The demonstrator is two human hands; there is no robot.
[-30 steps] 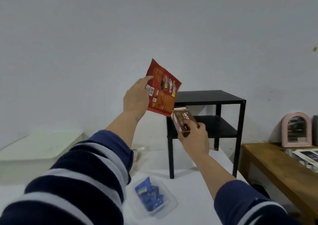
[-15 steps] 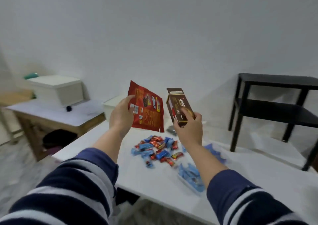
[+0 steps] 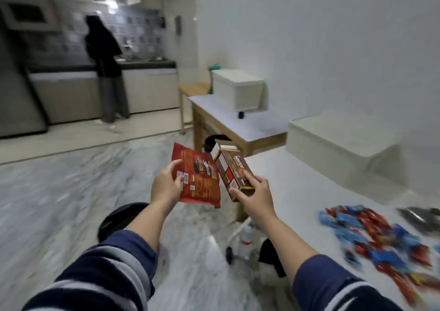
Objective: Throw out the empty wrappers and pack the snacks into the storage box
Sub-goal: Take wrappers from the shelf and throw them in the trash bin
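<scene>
Nearest, striped sleeves (image 3: 100,275) reaching out over the marble floor (image 3: 59,203). Left hand (image 3: 165,187), grip pinched on a flat red wrapper (image 3: 202,184); right hand (image 3: 256,193), grip clamped round a brown snack box (image 3: 232,170), top flap open. Both held off the table (image 3: 297,191), past its left edge. Further right, blue and red wrapped snacks (image 3: 381,244) heaped by the table's right edge. Beyond, pale storage box (image 3: 340,146) at the far edge.

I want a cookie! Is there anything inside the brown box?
Can't tell. The brown box, gripped by the right hand, has its top flap open, but the inside is out of sight. The left hand holds a flat red wrapper beside it.
</scene>
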